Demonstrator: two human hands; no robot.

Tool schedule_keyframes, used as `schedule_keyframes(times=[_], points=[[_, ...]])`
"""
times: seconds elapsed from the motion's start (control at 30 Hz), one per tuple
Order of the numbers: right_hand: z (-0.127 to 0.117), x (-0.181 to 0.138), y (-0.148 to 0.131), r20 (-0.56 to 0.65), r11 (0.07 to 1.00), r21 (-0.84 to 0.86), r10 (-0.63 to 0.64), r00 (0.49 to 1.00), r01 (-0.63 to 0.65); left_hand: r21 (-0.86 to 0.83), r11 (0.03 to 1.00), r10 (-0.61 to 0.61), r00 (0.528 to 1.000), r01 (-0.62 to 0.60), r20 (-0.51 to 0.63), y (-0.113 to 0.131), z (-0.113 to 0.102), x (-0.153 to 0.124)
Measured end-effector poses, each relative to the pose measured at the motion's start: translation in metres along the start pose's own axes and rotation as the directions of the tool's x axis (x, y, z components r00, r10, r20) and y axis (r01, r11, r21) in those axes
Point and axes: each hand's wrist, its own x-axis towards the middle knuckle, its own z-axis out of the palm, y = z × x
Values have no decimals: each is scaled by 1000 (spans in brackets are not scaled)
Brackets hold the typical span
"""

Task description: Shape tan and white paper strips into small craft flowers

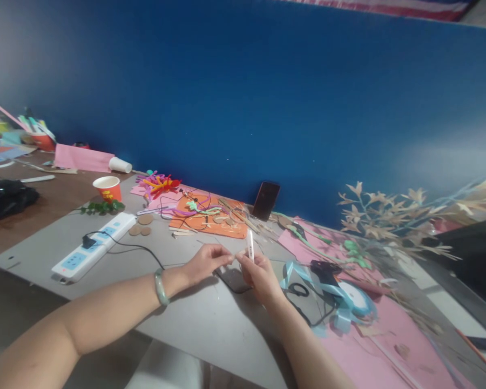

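My right hand (258, 274) is closed around a white pen-like stick (250, 244) that points upward. My left hand (206, 261), with a green bangle (160, 287) on the wrist, pinches its fingertips together close to the right hand's fingers; what it pinches is too small to make out. Both hands hover over a dark flat phone-like object (231, 279) lying on the grey table (194, 313).
A white power strip (92, 246) with a black cable lies left. An orange paper cup (107, 188), colourful pipe cleaners (159, 185), an orange sheet (210, 216), a propped phone (266, 200), blue ribbon (340, 297), pink paper (389, 335) and dried branches (389, 216) surround the hands. A blue partition stands behind.
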Motion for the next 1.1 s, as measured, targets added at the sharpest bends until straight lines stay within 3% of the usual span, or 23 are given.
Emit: schedule_keyframes(times=[0.17,0.37,0.67,0.9,1.1], points=[[0,0,-1,-1,999,-34,18,1000,-18,23,999,47,999,-47,-19,-2,-1,0],[-2,1,-2,19,998,41,39,999,-40,-13,1000,22,999,-21,45,1,-2,-1],[0,1,0,-40,1000,10,-10,999,10,-41,999,-30,1000,30,-8,0,-2,-1],[0,1,-2,34,986,153,68,997,-72,-181,981,-69,997,75,39,4,-2,-1],[-1,1,0,-12,993,116,4,1000,-3,-212,973,-81,995,91,55,2,-2,0]])
